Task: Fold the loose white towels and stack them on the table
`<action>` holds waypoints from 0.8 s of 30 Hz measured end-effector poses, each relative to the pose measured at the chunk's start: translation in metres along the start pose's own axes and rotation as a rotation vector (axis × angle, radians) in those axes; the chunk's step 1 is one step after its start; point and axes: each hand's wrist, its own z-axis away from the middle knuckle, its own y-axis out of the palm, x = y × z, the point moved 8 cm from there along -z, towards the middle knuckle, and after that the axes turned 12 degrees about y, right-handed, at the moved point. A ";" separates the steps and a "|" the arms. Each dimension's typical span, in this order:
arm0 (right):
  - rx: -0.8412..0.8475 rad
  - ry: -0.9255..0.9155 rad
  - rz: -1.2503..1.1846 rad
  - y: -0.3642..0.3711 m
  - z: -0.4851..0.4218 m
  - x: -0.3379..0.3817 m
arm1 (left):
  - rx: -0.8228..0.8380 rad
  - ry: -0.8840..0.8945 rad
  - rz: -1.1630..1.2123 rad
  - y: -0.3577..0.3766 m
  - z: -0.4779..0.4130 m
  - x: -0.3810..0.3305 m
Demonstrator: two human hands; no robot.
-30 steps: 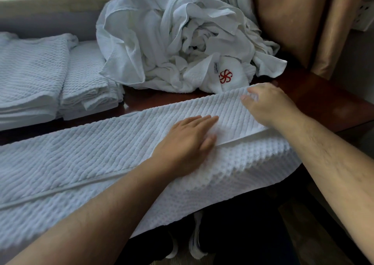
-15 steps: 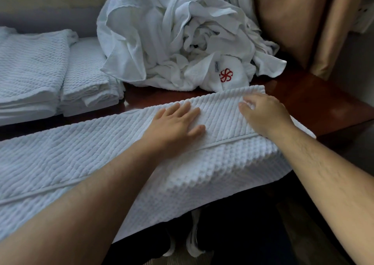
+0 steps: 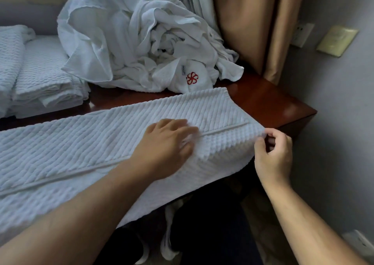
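Left hand point(image 3: 170, 143) presses flat on the waffle towel point(image 3: 81, 143) at frame centre; right hand point(image 3: 272, 153) pinches its right-end corner off the table point(image 3: 273, 102) edge.

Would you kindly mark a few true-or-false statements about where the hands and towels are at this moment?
1. The left hand rests on the waffle towel. True.
2. The right hand lies flat on top of that towel. False: its fingers pinch the towel's right-hand edge.
3. The crumpled pile lies on the floor. False: it sits on the table, behind the waffle towel.
4. The folded towels are stacked at the left. True.
5. A red emblem shows on the pile. True.
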 end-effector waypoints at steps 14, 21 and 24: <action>0.556 0.506 -0.216 0.024 0.006 -0.071 | 0.048 -0.021 -0.058 0.001 -0.009 -0.002; 0.387 0.200 -0.189 -0.007 -0.008 -0.026 | -0.055 0.104 -0.253 -0.013 -0.027 -0.020; 0.552 0.168 -0.266 -0.002 -0.010 0.001 | -0.104 0.109 -0.233 -0.014 -0.026 -0.019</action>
